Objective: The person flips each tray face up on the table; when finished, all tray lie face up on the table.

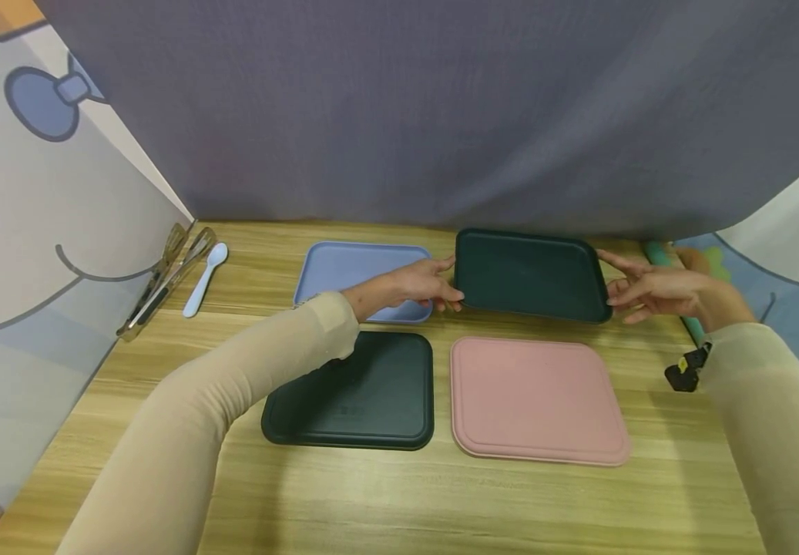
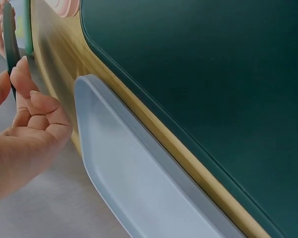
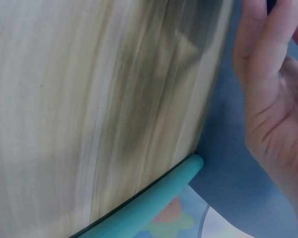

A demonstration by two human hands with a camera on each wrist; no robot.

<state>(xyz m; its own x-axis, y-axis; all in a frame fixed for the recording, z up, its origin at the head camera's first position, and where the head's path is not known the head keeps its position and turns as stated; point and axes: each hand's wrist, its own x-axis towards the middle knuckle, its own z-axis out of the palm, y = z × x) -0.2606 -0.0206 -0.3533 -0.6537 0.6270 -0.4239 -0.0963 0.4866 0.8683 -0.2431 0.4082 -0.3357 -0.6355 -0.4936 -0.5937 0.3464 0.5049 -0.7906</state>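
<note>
Both hands hold a dark green tray at its two short ends, tilted and raised at the back right of the table. My left hand pinches its left edge between thumb and fingers, as the left wrist view also shows of the left hand. At the opposite edge, the right hand grips with thumb and fingers; in the right wrist view only a sliver of dark edge shows beside the right hand. Behind the left wrist lies a light blue tray, partly covered by the hand.
A second dark green tray-like rectangle lies front left, under the left forearm. Beside it is a pink one. A pale blue spoon and metal tongs lie far left. A teal roll runs along the right edge, near a small black object.
</note>
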